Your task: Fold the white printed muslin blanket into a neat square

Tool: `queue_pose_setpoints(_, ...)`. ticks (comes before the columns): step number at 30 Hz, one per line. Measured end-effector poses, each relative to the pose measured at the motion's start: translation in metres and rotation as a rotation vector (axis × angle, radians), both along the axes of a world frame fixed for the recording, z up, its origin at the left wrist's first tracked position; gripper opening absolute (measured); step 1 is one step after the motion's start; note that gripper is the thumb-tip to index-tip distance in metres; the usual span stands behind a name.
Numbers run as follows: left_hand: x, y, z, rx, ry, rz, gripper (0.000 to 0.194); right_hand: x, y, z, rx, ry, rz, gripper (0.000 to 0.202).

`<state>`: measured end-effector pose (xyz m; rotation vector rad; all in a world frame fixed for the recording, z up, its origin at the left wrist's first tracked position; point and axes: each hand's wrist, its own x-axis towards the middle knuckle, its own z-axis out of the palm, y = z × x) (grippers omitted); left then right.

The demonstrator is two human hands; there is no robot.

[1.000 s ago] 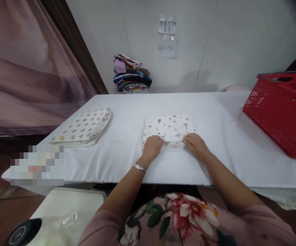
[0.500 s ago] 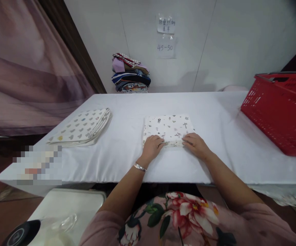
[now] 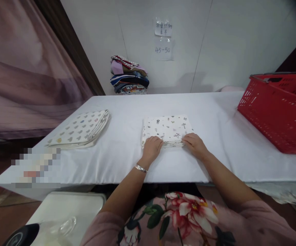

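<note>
A folded white cloth point(image 3: 169, 127) with small grey plant and animal prints lies flat in front of me on the table. My left hand point(image 3: 152, 147) grips its near left corner, fingers curled over the layered edge. At the near right corner, my right hand point(image 3: 194, 145) pinches the same layers between thumb and fingers. The folded layers show between the two hands. Off to the left rests another folded cloth point(image 3: 80, 128), cream with grey cloud-like shapes, which neither hand touches.
A white-covered table point(image 3: 127, 164) spans the view. A red plastic basket point(image 3: 278, 112) stands at its right end. Behind the far edge rises a stack of folded fabrics point(image 3: 129, 77) against the wall. A white stool-like surface point(image 3: 68, 205) sits below left.
The view has shifted slightly. Both hands stay on the near edge of the printed cloth, which looks almost the same.
</note>
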<state>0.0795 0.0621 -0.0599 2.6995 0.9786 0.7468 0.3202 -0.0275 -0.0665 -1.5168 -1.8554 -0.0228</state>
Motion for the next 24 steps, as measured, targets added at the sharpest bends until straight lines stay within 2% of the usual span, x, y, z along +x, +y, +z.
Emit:
queue_pose_setpoints(12, -0.0035, -0.0001, -0.0032, -0.034, -0.032, -0.026, 0.017, 0.0047, -0.0021, -0.0037, -0.026, -0.003, 0.059, 0.021)
queue_pose_setpoints(24, 0.0007, -0.0027, -0.0023, 0.037, -0.021, 0.007, 0.022, -0.0004, -0.0024, -0.0026, 0.044, 0.023, -0.028, 0.024)
